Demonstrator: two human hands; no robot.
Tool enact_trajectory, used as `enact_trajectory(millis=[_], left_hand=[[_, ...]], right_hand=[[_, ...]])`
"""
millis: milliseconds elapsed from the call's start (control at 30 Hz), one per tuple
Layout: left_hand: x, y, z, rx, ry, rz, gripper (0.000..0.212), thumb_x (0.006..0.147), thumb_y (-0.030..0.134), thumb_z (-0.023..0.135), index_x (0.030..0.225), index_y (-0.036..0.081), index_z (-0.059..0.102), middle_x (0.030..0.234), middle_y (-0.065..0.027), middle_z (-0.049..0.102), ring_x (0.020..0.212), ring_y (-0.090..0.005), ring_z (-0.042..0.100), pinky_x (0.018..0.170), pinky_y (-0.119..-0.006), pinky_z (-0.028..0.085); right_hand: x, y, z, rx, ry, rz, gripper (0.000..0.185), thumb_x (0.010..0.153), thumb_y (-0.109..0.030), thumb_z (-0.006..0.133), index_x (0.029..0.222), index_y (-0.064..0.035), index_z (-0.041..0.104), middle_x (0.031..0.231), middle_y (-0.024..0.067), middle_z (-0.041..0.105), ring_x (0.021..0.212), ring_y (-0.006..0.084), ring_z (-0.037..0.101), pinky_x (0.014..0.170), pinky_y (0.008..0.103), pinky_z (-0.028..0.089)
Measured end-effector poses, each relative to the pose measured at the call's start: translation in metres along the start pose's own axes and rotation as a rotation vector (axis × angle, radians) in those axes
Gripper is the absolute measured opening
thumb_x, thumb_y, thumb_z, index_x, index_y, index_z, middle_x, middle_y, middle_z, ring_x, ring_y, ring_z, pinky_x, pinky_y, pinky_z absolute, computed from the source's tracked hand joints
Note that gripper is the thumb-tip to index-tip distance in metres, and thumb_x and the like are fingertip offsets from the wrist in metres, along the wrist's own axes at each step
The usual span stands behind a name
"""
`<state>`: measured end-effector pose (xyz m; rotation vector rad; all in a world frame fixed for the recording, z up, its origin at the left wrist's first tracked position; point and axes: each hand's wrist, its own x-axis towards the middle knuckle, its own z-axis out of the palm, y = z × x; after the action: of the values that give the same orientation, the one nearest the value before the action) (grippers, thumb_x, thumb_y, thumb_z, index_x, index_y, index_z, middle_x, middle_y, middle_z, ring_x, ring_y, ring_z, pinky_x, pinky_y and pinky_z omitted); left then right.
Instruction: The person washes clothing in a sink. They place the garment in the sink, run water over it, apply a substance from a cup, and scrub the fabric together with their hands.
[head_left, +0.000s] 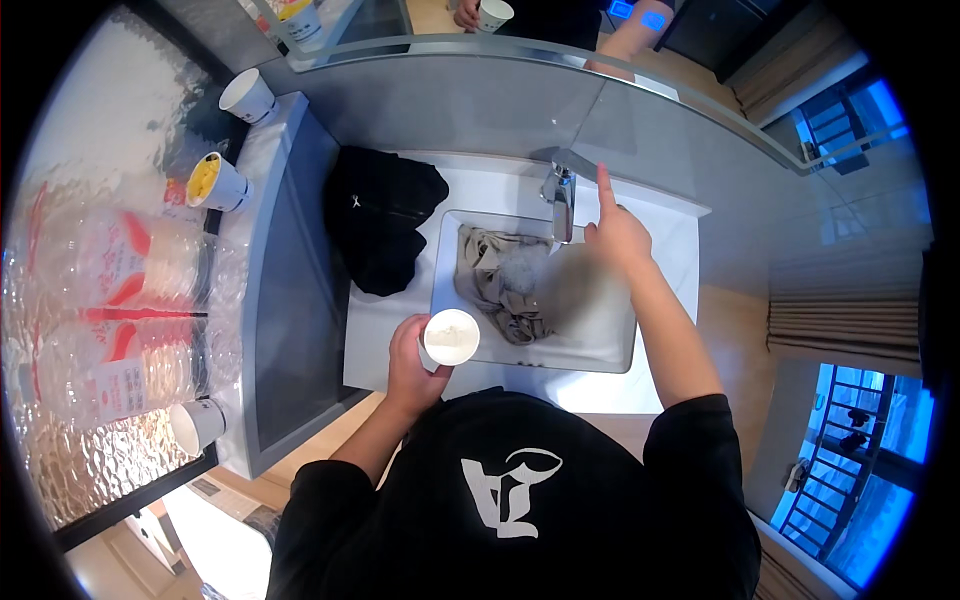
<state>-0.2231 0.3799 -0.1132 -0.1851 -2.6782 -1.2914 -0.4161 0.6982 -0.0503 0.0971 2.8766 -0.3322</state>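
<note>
My left hand (420, 367) holds a white paper cup (451, 336) above the near left edge of the sink; something pale is inside it. My right hand (622, 238) is raised beside the chrome faucet (562, 202), index finger extended towards the lever's end; whether it touches the lever I cannot tell. Wet grey-brown cloth (495, 277) with some suds lies in the white sink (615, 364). A blurred patch hides part of the basin. Dark folded clothing (382, 210) rests on the counter left of the sink.
A raised ledge (289, 142) at left carries a paper cup (247, 97), a cup with yellow contents (217, 182), another cup (198, 426) and large clear plastic bottles (135, 300). A mirror (697, 97) spans the wall behind the faucet.
</note>
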Motion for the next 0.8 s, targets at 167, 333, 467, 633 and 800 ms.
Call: enact_trajectory(millis=[167,333,467,633,800], left_hand=[[-0.010,-0.004,-0.002,-0.017,0.019,-0.035,0.066,0.066,0.005,0.082,0.123,0.000,0.050,0.127,-0.0207,0.054,0.119,-0.0406,0.052,0.102,-0.045,0.043],[-0.014,-0.003,-0.002,0.016,0.030,-0.049,0.067,0.068,0.010,0.082,0.125,0.002,0.048,0.124,-0.0185,0.052,0.119,-0.0385,0.046,0.103,-0.046,0.038],[-0.026,-0.016,0.002,0.068,0.048,-0.080,0.070,0.068,0.013,0.082,0.128,0.003,0.047,0.126,-0.0186,0.049,0.120,-0.0382,0.042,0.103,-0.046,0.036],[-0.029,-0.020,0.002,0.053,0.060,-0.116,0.071,0.068,0.015,0.083,0.128,0.004,0.048,0.127,-0.0189,0.047,0.122,-0.0387,0.040,0.104,-0.047,0.035],[-0.034,-0.028,0.007,0.055,0.064,-0.109,0.069,0.067,0.014,0.083,0.126,0.003,0.047,0.127,-0.0198,0.045,0.120,-0.0385,0.042,0.103,-0.047,0.036]], right_hand=[[0.002,0.007,0.014,-0.002,-0.070,0.052,0.105,0.085,-0.017,0.061,0.158,-0.0255,-0.014,0.100,0.0203,0.068,0.085,0.0382,0.067,0.074,0.0470,0.052],[-0.001,0.006,0.017,-0.015,-0.067,0.056,0.105,0.085,-0.018,0.060,0.158,-0.0224,-0.016,0.105,0.0238,0.068,0.090,0.0397,0.067,0.078,0.0475,0.053],[-0.003,0.006,0.018,-0.026,-0.062,0.046,0.104,0.086,-0.019,0.060,0.158,-0.0221,-0.016,0.105,0.0248,0.067,0.090,0.0403,0.067,0.078,0.0481,0.054],[-0.006,0.008,0.019,-0.011,-0.044,0.033,0.106,0.086,-0.020,0.062,0.158,-0.0231,-0.015,0.105,0.0252,0.067,0.090,0.0412,0.067,0.077,0.0490,0.053],[-0.014,0.012,0.012,0.005,-0.037,-0.005,0.100,0.086,-0.021,0.062,0.160,-0.0243,-0.006,0.107,0.0222,0.067,0.090,0.0391,0.067,0.080,0.0494,0.053]])
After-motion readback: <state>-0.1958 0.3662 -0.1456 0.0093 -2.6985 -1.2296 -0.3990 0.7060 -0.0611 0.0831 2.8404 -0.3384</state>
